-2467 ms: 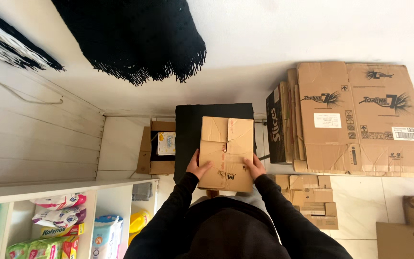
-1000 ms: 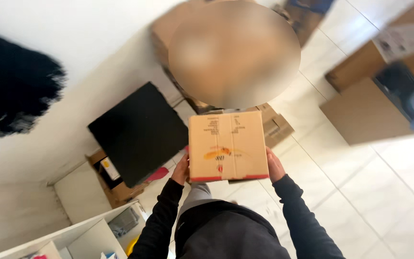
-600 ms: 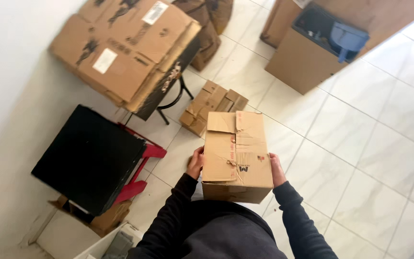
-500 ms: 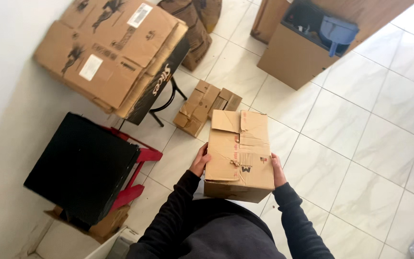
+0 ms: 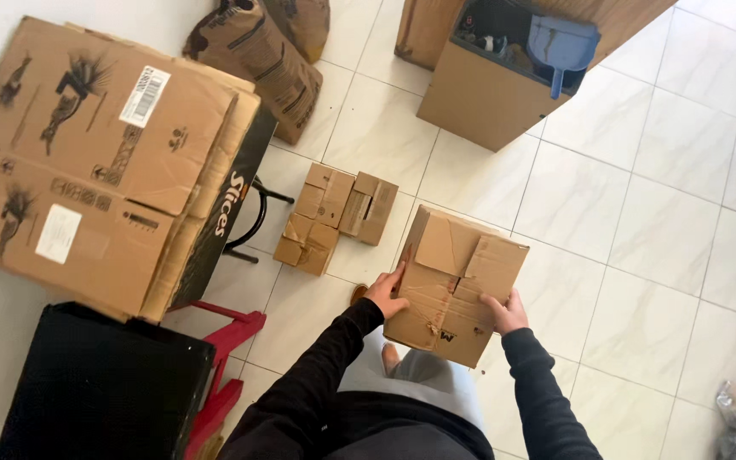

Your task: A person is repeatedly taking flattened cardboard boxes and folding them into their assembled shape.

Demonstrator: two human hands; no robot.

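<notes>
to carry the cardboard box (image 5: 456,285) well, it seems wise to keep it level and gripped evenly on both sides, since its top flaps sit loose and creased. the left hand (image 5: 386,294) is clamped on the box's left side with fingers spread along the edge, and the right hand (image 5: 505,313) is closed on the right side, so the box hangs between them over the white tiled floor (image 5: 641,213). just beyond the left hand lie small flattened cartons (image 5: 336,215).
</notes>
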